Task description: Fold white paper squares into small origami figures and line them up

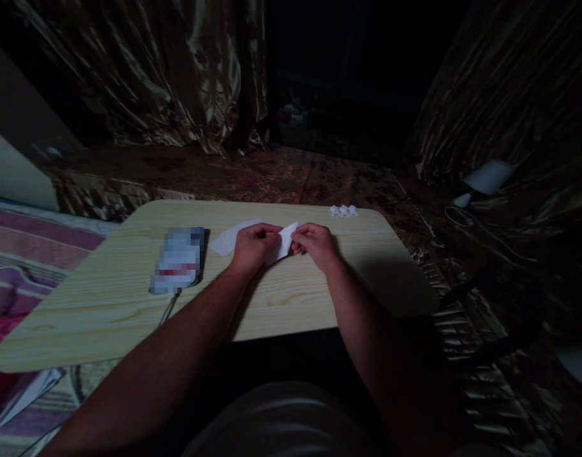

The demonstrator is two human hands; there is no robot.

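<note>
A small piece of white paper [284, 245], with straight edges and a pointed top corner, is held just above the wooden table [291, 304]. My left hand [255, 246] grips its left side between thumb and fingers. At its right edge my right hand [315, 244] pinches it, fingers curled. More white paper sheets [233, 236] lie flat on the table behind and left of my left hand. Three small folded white paper pieces [343, 211] stand in a row near the table's far edge.
A phone-like device with a blurred screen [180, 259] lies on the table at left, a cable [169, 306] running from it toward me. A white lamp [489, 176] stands beyond the table at right. Curtains [200, 70] hang behind; a striped bed cover [43, 244] is at left.
</note>
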